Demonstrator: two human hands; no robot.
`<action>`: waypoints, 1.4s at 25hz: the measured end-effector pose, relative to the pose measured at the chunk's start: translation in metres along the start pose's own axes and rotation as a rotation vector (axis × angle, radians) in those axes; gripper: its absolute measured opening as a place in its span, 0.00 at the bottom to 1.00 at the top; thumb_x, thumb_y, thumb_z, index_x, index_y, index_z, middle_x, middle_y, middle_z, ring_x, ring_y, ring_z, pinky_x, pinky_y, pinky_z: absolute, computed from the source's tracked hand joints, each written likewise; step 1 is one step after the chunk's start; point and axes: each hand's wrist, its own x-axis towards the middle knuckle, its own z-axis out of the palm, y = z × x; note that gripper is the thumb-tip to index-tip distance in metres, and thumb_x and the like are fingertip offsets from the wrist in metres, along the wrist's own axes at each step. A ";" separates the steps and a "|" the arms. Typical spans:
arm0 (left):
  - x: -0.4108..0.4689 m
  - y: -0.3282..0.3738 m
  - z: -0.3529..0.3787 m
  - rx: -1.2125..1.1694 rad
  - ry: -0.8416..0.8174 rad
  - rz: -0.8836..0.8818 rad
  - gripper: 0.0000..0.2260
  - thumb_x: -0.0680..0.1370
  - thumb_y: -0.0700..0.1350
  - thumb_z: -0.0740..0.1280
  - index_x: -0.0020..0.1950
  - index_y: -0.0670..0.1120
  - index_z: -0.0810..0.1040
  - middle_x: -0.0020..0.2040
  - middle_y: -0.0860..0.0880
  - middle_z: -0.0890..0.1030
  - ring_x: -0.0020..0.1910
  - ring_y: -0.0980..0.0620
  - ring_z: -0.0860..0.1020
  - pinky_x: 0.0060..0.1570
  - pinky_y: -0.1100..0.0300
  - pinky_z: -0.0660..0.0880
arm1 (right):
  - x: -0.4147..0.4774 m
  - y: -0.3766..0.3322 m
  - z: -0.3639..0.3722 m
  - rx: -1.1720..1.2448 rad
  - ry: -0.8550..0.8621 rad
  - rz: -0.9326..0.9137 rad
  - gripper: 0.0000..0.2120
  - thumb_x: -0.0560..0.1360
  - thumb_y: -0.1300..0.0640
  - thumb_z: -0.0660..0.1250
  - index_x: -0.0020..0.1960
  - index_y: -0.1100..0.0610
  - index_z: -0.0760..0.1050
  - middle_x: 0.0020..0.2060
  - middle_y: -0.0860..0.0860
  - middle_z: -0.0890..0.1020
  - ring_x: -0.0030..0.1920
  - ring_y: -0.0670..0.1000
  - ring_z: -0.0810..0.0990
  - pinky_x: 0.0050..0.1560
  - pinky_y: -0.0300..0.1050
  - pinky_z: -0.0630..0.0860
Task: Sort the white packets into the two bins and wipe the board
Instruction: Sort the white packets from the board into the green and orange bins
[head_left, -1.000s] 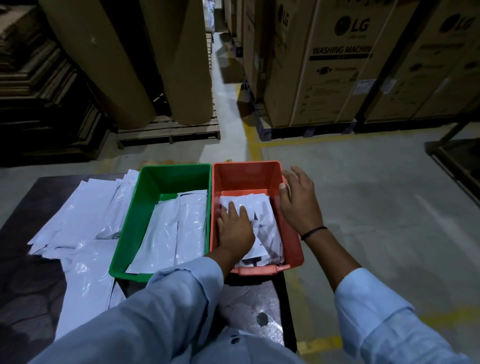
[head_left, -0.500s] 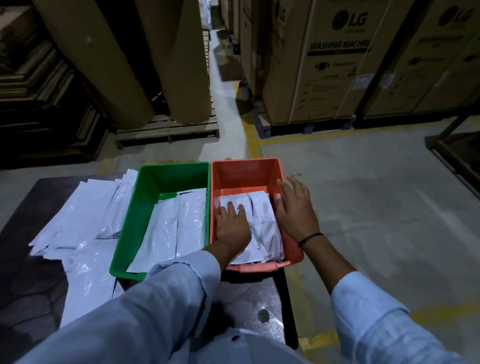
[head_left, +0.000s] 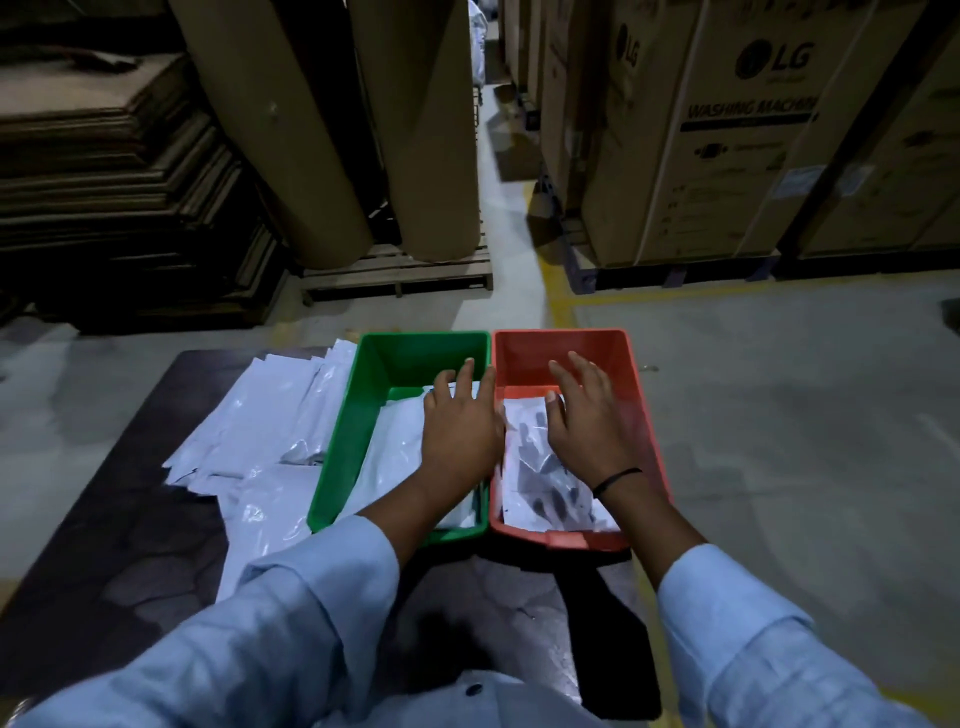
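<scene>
A green bin (head_left: 340, 441) and an orange bin (head_left: 644, 415) stand side by side on a dark board (head_left: 130, 519). My left hand (head_left: 460, 426) lies flat with spread fingers over the white packets in the green bin (head_left: 389, 457). My right hand (head_left: 587, 421) lies flat with straight fingers over the packets in the orange bin (head_left: 540, 478). A loose heap of white packets (head_left: 260, 426) lies on the board left of the green bin. Neither hand holds anything.
Tall brown paper rolls (head_left: 291, 130) stand on a wooden pallet (head_left: 395, 270) behind the board. Flat cardboard stacks (head_left: 104, 197) are at far left. Large washing-machine cartons (head_left: 727, 145) line the right, beyond a yellow floor line (head_left: 558, 306). Grey concrete floor (head_left: 805, 415) lies right of the bins.
My left hand has moved from the orange bin to the green bin. My right hand has shifted from the orange bin's right rim inward over its packets.
</scene>
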 end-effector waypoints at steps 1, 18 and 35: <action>-0.003 -0.015 -0.006 0.001 0.005 -0.018 0.25 0.82 0.51 0.60 0.79 0.47 0.65 0.79 0.42 0.64 0.73 0.36 0.65 0.68 0.42 0.65 | -0.001 -0.010 0.006 0.008 -0.002 -0.020 0.24 0.79 0.51 0.53 0.69 0.60 0.73 0.71 0.62 0.71 0.70 0.65 0.67 0.73 0.58 0.64; -0.087 -0.336 -0.026 -0.121 0.004 -0.250 0.23 0.84 0.53 0.59 0.79 0.50 0.65 0.81 0.46 0.61 0.74 0.39 0.60 0.71 0.43 0.60 | -0.028 -0.255 0.152 -0.002 -0.078 -0.038 0.21 0.80 0.55 0.59 0.71 0.60 0.71 0.72 0.61 0.68 0.73 0.63 0.64 0.73 0.60 0.64; -0.157 -0.431 0.012 -0.152 -0.225 -0.334 0.25 0.83 0.54 0.58 0.80 0.51 0.62 0.81 0.46 0.59 0.75 0.41 0.60 0.73 0.42 0.58 | -0.127 -0.347 0.280 -0.271 -0.441 0.159 0.45 0.73 0.30 0.55 0.80 0.57 0.54 0.79 0.63 0.46 0.75 0.70 0.55 0.70 0.67 0.63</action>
